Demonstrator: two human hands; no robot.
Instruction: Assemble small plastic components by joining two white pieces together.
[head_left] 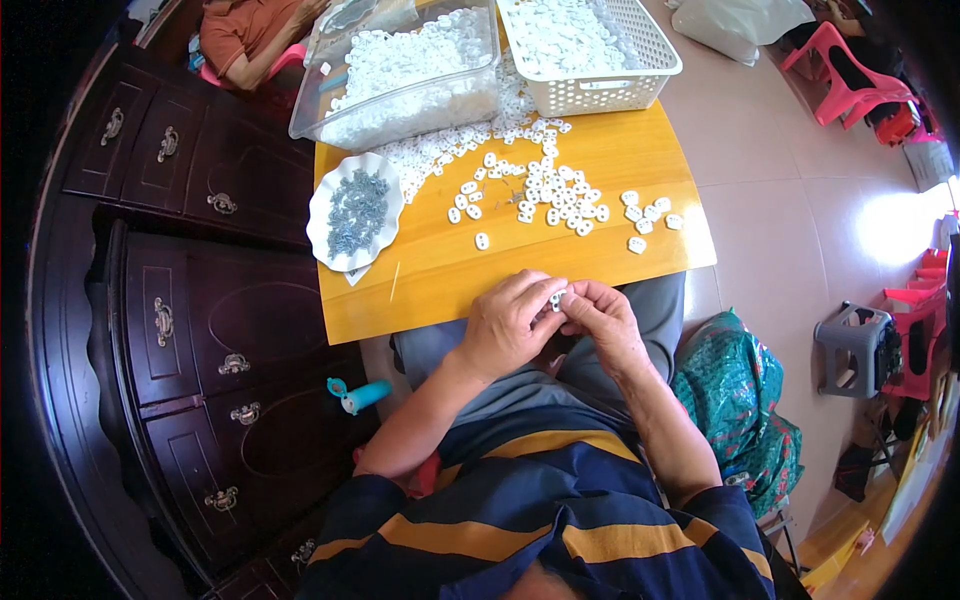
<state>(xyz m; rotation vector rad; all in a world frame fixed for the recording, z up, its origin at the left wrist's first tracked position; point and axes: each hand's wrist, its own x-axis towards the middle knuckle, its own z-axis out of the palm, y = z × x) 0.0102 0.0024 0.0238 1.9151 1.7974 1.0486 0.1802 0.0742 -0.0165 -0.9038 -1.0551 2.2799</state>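
Observation:
Just in front of the wooden table's near edge, my left hand (pixel 513 318) and my right hand (pixel 601 318) meet, both closed on one small white plastic piece (pixel 558 299) with dark holes. Fingertips cover part of it. On the table (pixel 440 285) before my hands lies a loose pile of similar white pieces (pixel 560 190), with one single piece (pixel 482 241) nearer to me. A smaller group of white pieces (pixel 650 212) lies to the right. At the left, a white scalloped dish (pixel 318 222) holds many small grey metal parts (pixel 356 212).
A clear plastic bin (pixel 400 128) and a white perforated basket (pixel 600 96), both full of white pieces, stand at the table's back. Dark wooden cabinets (pixel 190 330) line the left. A green bag (pixel 735 400) stands at my right, a grey stool (pixel 852 350) beyond. Another person (pixel 245 45) sits far left.

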